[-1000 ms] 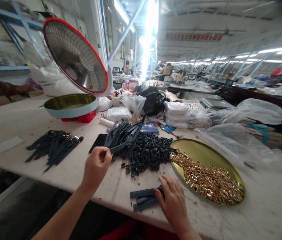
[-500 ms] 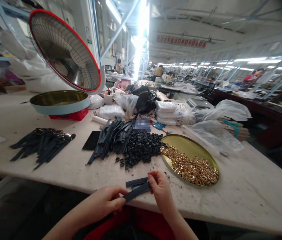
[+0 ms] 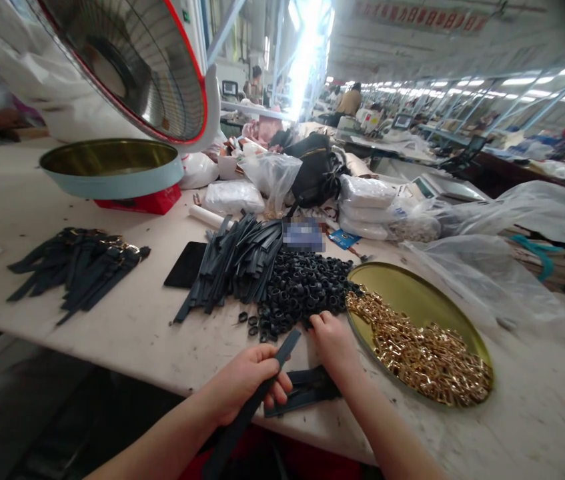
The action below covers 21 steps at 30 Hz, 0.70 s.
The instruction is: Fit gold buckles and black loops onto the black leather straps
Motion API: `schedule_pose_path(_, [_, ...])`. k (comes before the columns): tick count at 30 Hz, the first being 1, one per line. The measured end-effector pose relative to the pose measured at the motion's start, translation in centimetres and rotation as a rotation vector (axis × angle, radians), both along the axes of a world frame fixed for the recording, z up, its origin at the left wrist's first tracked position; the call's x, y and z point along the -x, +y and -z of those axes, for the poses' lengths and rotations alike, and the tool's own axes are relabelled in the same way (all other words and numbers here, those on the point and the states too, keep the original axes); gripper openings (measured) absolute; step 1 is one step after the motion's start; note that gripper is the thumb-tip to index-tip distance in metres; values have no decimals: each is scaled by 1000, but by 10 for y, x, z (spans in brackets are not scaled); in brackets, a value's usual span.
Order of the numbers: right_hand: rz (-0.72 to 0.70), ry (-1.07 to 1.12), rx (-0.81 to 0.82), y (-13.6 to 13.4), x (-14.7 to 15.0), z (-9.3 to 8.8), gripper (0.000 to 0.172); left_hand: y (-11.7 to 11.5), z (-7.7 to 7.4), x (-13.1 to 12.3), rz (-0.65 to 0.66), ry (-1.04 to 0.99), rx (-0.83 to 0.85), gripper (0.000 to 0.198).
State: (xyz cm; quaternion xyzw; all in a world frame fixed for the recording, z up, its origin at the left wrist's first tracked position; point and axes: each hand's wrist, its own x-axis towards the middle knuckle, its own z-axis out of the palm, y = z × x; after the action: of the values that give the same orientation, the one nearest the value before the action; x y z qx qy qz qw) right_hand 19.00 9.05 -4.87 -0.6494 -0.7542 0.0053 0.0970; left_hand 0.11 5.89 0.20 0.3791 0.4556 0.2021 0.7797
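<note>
A long dark strap [image 3: 247, 410] is held in my left hand [image 3: 252, 377], its tip pointing up and away. My right hand [image 3: 332, 340] reaches the near edge of a heap of small black loops [image 3: 302, 287]; its fingertips are together at the loops, and what they hold is too small to make out. Beneath and between my hands, more dark straps [image 3: 307, 390] lie near the table's edge. A bundle of dark strips [image 3: 242, 263] lies left of the loops. Gold metal clasps [image 3: 427, 353] fill part of a round gold tray [image 3: 402, 287] at the right.
Finished-looking straps with gold fittings [image 3: 82, 267] lie at the left of the table [image 3: 137, 347]. Behind them are a round tin [image 3: 112, 167] on a red base and a red-rimmed fan [image 3: 137, 67]. Plastic bags [image 3: 482, 267] and a black bag [image 3: 315, 170] stand farther back.
My right hand has let go of the strap and moved to the loops. My left hand now holds the strap turned more upright. The view has shifted, bringing the table closer.
</note>
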Motion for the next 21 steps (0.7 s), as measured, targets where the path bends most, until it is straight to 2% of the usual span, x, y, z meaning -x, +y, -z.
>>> schedule_pose_path(5, [4, 19, 50, 0, -2, 1, 7, 6, 9, -5, 13, 11, 30, 14])
schedule_pose_path(9, [-11, 60, 56, 0, -3, 0, 11, 4, 10, -7, 25, 27, 19, 13])
schedule_pose_path(13, [-5, 128, 23, -4, -4, -2, 7, -3, 6, -3, 22, 95, -120, 15])
schedule_pose_path(16, [38, 495, 75, -14, -4, -9, 13, -9, 1, -1, 4, 190, -234, 32])
schedule_pose_path(18, [116, 912, 247, -24, -2, -14, 20, -13, -2, -2, 7, 229, -260, 37])
schedule_pose_path(21, [261, 1504, 491, -42, 4, -22, 25, -18, -3, -6, 37, 263, -369, 31])
